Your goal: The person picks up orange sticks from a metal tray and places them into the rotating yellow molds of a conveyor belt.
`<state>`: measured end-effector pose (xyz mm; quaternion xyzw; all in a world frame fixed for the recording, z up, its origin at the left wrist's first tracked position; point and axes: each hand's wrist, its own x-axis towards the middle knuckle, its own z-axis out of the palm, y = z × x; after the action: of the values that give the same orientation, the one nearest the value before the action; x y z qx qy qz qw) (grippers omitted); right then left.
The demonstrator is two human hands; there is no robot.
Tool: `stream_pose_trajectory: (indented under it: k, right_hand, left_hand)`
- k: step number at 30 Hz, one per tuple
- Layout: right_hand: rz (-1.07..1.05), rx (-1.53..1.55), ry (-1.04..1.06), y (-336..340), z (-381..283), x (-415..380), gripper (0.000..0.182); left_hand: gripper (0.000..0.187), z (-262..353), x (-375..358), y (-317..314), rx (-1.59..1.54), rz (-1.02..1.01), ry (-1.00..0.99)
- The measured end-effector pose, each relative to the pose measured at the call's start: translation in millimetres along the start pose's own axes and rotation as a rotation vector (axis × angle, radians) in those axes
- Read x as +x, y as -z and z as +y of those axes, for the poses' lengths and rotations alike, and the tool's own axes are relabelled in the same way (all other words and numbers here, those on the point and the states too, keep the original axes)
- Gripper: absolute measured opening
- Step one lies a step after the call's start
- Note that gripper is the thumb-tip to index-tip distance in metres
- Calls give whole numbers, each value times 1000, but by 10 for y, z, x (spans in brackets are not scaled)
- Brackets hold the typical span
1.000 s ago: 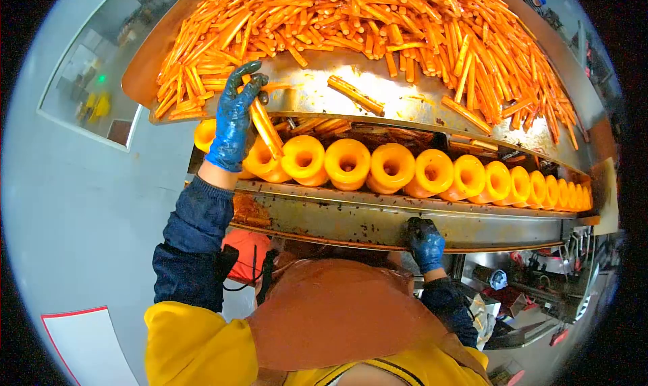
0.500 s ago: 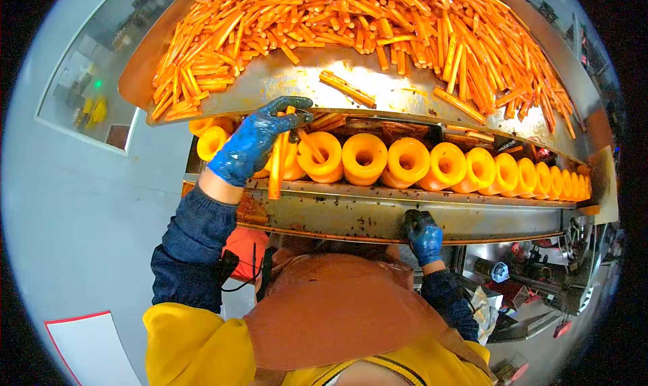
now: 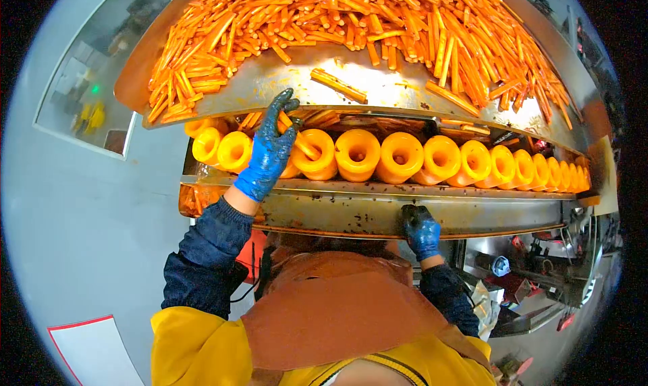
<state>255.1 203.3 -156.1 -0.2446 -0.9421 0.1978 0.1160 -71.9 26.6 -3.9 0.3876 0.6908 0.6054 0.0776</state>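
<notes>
My left hand (image 3: 271,150), in a wet blue glove with dark-stained fingers, is over the left part of a row of orange funnel-shaped cups (image 3: 358,155). Between its thumb and fingers is an orange stick (image 3: 308,147), coated and shiny, slanting down into the mouth of one cup. Part of the stick is hidden behind the glove. Lower right, my right hand (image 3: 422,236), gloved the same way, is closed over the front edge of a long metal trough (image 3: 324,212). Its fingertips are partly hidden.
Behind the cups, a curved metal tray (image 3: 270,82) carries a big heap of orange sticks (image 3: 324,18). A few loose sticks, such as a thick one (image 3: 339,86), lie near its front lip. Dark specks dot the trough. Machine parts (image 3: 520,271) stand at the right.
My left hand has moved right and turned more upright over the cups. The stick that hung down below its fingers is no longer seen there. My right hand has barely moved.
</notes>
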Motion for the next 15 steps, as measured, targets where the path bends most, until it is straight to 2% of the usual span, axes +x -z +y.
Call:
stream_pose_trajectory:
  k: [2,5,8,10,12,14,15]
  right_hand:
    - [36,17,2,-6,8,-20,24]
    - [25,49,2,27,-31,2,21]
    - [16,-2,8,13,-42,31,20]
    - [18,14,-30,30,-76,27,21]
    - [16,28,-61,28,-79,17,23]
    - [33,30,-21,6,-54,24,22]
    - [33,33,-17,2,-47,34,22]
  left_hand:
    - [67,14,27,-14,38,-6,-21]
    - [67,168,19,9,93,-123,-47]
    - [65,229,29,41,255,-193,-39]
    - [64,283,41,43,-16,-155,-62]
    - [63,433,46,95,-15,-122,-71]
    - [66,621,47,260,-92,-134,132]
    - [60,800,52,300,-92,-70,211]
